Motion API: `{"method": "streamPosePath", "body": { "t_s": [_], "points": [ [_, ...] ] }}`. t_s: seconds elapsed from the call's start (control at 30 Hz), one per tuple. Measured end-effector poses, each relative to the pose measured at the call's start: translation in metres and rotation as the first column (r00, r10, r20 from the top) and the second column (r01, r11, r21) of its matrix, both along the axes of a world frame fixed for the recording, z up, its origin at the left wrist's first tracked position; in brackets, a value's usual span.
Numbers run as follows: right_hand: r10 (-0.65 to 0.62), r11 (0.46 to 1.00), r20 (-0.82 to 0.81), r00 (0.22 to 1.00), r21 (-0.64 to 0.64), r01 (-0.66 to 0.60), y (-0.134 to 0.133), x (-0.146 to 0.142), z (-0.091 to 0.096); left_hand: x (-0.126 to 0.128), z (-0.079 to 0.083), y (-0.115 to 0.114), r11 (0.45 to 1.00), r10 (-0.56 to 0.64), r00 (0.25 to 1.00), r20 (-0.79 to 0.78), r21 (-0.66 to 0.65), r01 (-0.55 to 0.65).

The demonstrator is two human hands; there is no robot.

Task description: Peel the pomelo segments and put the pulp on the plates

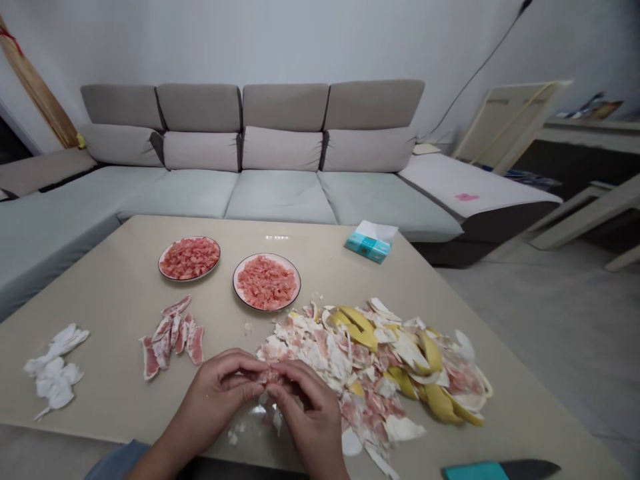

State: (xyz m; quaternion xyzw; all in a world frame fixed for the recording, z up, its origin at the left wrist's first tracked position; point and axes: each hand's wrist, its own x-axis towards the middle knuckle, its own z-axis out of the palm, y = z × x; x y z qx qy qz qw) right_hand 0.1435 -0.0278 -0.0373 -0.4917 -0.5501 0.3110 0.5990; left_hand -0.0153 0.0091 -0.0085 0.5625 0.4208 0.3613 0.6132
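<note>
My left hand and my right hand meet over the table's near edge, fingers pinched together on a small pink pomelo segment. Most of it is hidden by my fingertips. Right beside my right hand spreads a heap of yellow rind, white pith and pink skins. Several unpeeled pink segments lie to the left of my hands. Two plates of peeled pink flesh stand further back, one on the left and one nearer the middle.
The beige table also carries crumpled white tissues at the left, a teal tissue pack at the far right, and a knife with a teal handle at the near right edge. A grey sofa stands behind.
</note>
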Motion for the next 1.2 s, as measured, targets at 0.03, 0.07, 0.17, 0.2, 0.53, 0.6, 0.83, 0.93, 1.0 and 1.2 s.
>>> {"method": "streamPosePath", "body": {
  "t_s": [0.03, 0.07, 0.17, 0.2, 0.53, 0.6, 0.83, 0.93, 1.0, 1.2],
  "points": [
    [-0.002, 1.000, -0.007, 1.000, -0.007, 0.002, 0.000, 0.000, 0.000, 0.000, 0.000, 0.000, 1.000, 0.001, 1.000, 0.000, -0.005, -0.001],
    [-0.003, 1.000, -0.016, 1.000, -0.019, 0.002, 0.000, -0.001, 0.000, 0.000, 0.000, 0.000, 1.000, 0.003, 1.000, 0.002, -0.012, -0.003],
    [0.005, 0.998, -0.053, 0.999, -0.066, -0.009, -0.001, -0.001, -0.001, -0.001, 0.000, 0.001, 0.999, 0.000, 1.000, 0.020, -0.038, 0.001],
    [0.012, 0.996, -0.067, 0.998, -0.085, -0.018, -0.001, -0.002, -0.001, -0.001, -0.001, 0.001, 0.999, -0.008, 1.000, 0.024, -0.046, 0.009],
    [0.110, 0.951, -0.293, 0.950, -0.246, -0.186, 0.002, 0.002, 0.001, -0.006, -0.002, 0.003, 0.988, -0.091, 0.994, 0.057, -0.118, 0.098],
    [0.123, 0.941, -0.311, 0.942, -0.265, -0.210, 0.002, 0.004, 0.000, -0.006, -0.002, 0.003, 0.982, -0.110, 0.990, 0.088, -0.146, 0.122],
    [0.151, 0.905, -0.408, 0.900, -0.309, -0.292, 0.001, 0.008, -0.009, -0.007, 0.003, 0.002, 0.946, -0.115, 0.955, 0.272, -0.264, 0.189],
    [0.169, 0.889, -0.476, 0.863, -0.304, -0.342, 0.001, 0.007, -0.012, -0.007, 0.004, 0.002, 0.932, -0.092, 0.940, 0.328, -0.303, 0.196],
    [0.171, 0.881, -0.507, 0.845, -0.306, -0.361, 0.001, 0.006, -0.011, -0.008, 0.004, 0.002, 0.918, -0.060, 0.937, 0.345, -0.349, 0.187],
    [0.184, 0.875, -0.525, 0.831, -0.298, -0.382, 0.000, 0.005, -0.009, -0.006, 0.008, 0.004, 0.904, 0.056, 0.937, 0.345, -0.417, 0.099]
  ]
}}
